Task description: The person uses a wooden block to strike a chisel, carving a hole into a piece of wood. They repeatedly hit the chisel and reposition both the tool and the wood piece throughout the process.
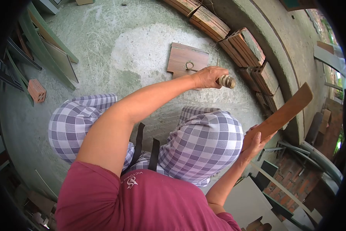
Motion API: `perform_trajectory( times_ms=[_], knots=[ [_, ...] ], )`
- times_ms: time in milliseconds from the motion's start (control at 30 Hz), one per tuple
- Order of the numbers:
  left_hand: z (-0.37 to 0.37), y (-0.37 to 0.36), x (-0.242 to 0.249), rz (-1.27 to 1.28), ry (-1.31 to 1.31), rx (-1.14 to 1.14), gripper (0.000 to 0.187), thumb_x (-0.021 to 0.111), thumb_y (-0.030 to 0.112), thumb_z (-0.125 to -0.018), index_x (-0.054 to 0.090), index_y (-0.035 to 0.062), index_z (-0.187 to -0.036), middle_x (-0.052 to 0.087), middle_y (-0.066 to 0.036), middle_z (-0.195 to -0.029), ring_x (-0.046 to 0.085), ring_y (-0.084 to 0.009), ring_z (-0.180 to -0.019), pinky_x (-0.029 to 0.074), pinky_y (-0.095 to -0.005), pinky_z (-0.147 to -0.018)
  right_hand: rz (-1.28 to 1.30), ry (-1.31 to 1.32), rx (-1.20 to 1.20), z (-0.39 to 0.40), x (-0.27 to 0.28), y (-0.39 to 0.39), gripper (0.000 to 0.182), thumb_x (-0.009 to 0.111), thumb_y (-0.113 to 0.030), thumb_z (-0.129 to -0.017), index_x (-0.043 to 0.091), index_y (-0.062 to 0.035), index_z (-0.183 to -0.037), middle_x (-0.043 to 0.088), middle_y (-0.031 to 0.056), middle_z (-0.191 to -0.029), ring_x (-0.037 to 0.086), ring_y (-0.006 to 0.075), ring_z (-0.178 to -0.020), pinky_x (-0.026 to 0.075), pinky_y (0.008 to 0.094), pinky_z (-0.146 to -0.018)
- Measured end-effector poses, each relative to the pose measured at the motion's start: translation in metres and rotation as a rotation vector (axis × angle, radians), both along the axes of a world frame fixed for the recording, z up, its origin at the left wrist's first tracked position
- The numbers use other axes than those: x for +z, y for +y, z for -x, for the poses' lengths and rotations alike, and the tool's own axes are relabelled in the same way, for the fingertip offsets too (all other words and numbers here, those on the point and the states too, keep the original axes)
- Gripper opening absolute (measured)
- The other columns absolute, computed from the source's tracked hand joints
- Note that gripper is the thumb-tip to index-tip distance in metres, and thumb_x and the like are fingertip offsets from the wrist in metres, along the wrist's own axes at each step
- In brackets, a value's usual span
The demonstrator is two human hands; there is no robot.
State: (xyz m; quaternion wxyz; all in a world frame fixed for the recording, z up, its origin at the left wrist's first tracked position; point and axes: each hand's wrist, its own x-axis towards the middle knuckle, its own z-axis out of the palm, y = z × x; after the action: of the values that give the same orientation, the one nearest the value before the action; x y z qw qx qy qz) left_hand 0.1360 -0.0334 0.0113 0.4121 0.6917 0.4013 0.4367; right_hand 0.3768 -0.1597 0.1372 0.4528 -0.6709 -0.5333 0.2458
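Note:
My left hand (211,77) reaches across in front of my knees, fingers wrapped round the handle of a tool. The handle's thick, pale-banded end (227,81) sticks out on the right of the fist. On the fist's other side a thin dark rod with a ring-shaped end (190,65) shows over a flat brown wood-grain panel (182,57) on the floor. Beside my right knee, my right hand (255,145) grips the lower end of a long brown wooden board (282,113). The board slants up to the right, with my thumb on its near face.
Hollow clay bricks (244,48) line a concrete ledge (275,42) at the upper right. Long green and grey panels (46,46) lean at the upper left, near a single brick (37,91). Boards and a pale sheet (246,200) lie at the lower right.

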Motion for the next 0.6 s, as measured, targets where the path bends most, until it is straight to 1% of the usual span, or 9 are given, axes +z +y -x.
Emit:
perform_trajectory(
  times_ms=[67, 100, 167, 200, 233, 300, 400, 433, 600],
  knots=[
    [-0.004, -0.004, -0.001, -0.02, 0.033, -0.165, 0.026, 0.07, 0.008, -0.066, 0.052, 0.0093, -0.085, 0.058, -0.006, -0.079, 0.058, -0.027, -0.084, 0.047, -0.0405, -0.076, -0.022, 0.297, 0.028, 0.01, -0.004, -0.006, 0.081, 0.061, -0.025, -0.078, 0.017, -0.0127, -0.145, 0.045, 0.0167, -0.122, 0.052, 0.0271, -0.103, 0.044, 0.0399, -0.088],
    [-0.006, -0.005, -0.003, -0.025, 0.034, -0.181, 0.027, 0.07, 0.008, -0.065, 0.052, 0.0093, -0.086, 0.058, -0.006, -0.08, 0.058, -0.0275, -0.084, 0.046, -0.0405, -0.078, -0.02, 0.293, 0.031, 0.015, -0.009, -0.009, 0.081, 0.061, -0.025, -0.078, 0.017, -0.0127, -0.145, 0.045, 0.0167, -0.122, 0.052, 0.0271, -0.103, 0.044, 0.0399, -0.088],
    [-0.009, -0.005, -0.003, -0.029, 0.041, -0.176, 0.028, 0.07, 0.007, -0.065, 0.052, 0.0094, -0.086, 0.058, -0.005, -0.081, 0.058, -0.0273, -0.085, 0.046, -0.0404, -0.078, -0.152, 0.337, 0.034, 0.022, -0.037, -0.017, 0.082, 0.061, -0.021, -0.077, 0.013, -0.0135, -0.143, 0.048, 0.0146, -0.101, 0.052, 0.0227, -0.082, 0.048, 0.0358, -0.071],
    [-0.008, -0.004, -0.003, -0.031, 0.049, -0.171, 0.028, 0.07, 0.007, -0.065, 0.052, 0.0095, -0.086, 0.058, -0.005, -0.081, 0.058, -0.0272, -0.086, 0.045, -0.0403, -0.079, -0.173, 0.249, -0.057, 0.018, -0.065, -0.025, 0.081, 0.059, -0.017, -0.076, 0.013, -0.0151, -0.143, 0.051, 0.0144, -0.098, 0.053, 0.0236, -0.082, 0.049, 0.0364, -0.069],
    [-0.008, -0.002, -0.004, -0.033, 0.048, -0.169, 0.028, 0.07, 0.007, -0.065, 0.052, 0.0095, -0.086, 0.058, -0.005, -0.081, 0.058, -0.0272, -0.086, 0.045, -0.0403, -0.079, -0.175, 0.247, -0.054, 0.018, -0.064, -0.022, 0.081, 0.059, -0.017, -0.076, 0.013, -0.0151, -0.143, 0.051, 0.0144, -0.098, 0.053, 0.0236, -0.082, 0.049, 0.0364, -0.069],
    [-0.007, -0.001, -0.005, -0.068, 0.041, -0.099, 0.029, 0.07, 0.006, -0.064, 0.052, 0.0096, -0.087, 0.058, -0.005, -0.083, 0.057, -0.0271, -0.088, 0.044, -0.0402, -0.08, -0.17, 0.266, 0.002, 0.018, -0.064, -0.02, 0.081, 0.059, -0.016, -0.076, 0.013, -0.0153, -0.143, 0.05, 0.0147, -0.101, 0.053, 0.024, -0.084, 0.049, 0.0366, -0.07],
    [-0.005, 0.0, -0.006, 0.001, 0.054, -0.128, 0.03, 0.069, 0.006, -0.064, 0.052, 0.0098, -0.088, 0.058, -0.005, -0.084, 0.056, -0.0272, -0.089, 0.044, -0.0397, -0.08, -0.167, 0.304, 0.095, 0.02, -0.067, -0.009, 0.082, 0.059, -0.014, -0.077, 0.013, -0.0156, -0.144, 0.05, 0.0151, -0.106, 0.053, 0.0246, -0.088, 0.048, 0.0371, -0.073],
    [-0.005, -0.001, -0.007, -0.072, 0.048, -0.143, 0.031, 0.069, 0.005, -0.064, 0.052, 0.0099, -0.089, 0.058, -0.006, -0.083, 0.057, -0.0274, -0.087, 0.044, -0.0397, -0.081, -0.155, 0.316, 0.119, 0.02, -0.067, -0.011, 0.082, 0.059, -0.013, -0.077, 0.013, -0.0157, -0.144, 0.049, 0.0152, -0.108, 0.053, 0.0248, -0.089, 0.048, 0.0372, -0.074],
    [-0.009, -0.001, -0.005, -0.071, 0.04, -0.137, 0.031, 0.07, 0.005, -0.063, 0.051, 0.01, -0.087, 0.058, -0.006, -0.082, 0.057, -0.0277, -0.085, 0.044, -0.0411, -0.081, -0.134, 0.35, 0.239, 0.002, -0.054, -0.003, 0.083, 0.06, -0.011, -0.077, 0.014, -0.0163, -0.145, 0.048, 0.0159, -0.116, 0.054, 0.0258, -0.095, 0.048, 0.0379, -0.079]
  ],
)
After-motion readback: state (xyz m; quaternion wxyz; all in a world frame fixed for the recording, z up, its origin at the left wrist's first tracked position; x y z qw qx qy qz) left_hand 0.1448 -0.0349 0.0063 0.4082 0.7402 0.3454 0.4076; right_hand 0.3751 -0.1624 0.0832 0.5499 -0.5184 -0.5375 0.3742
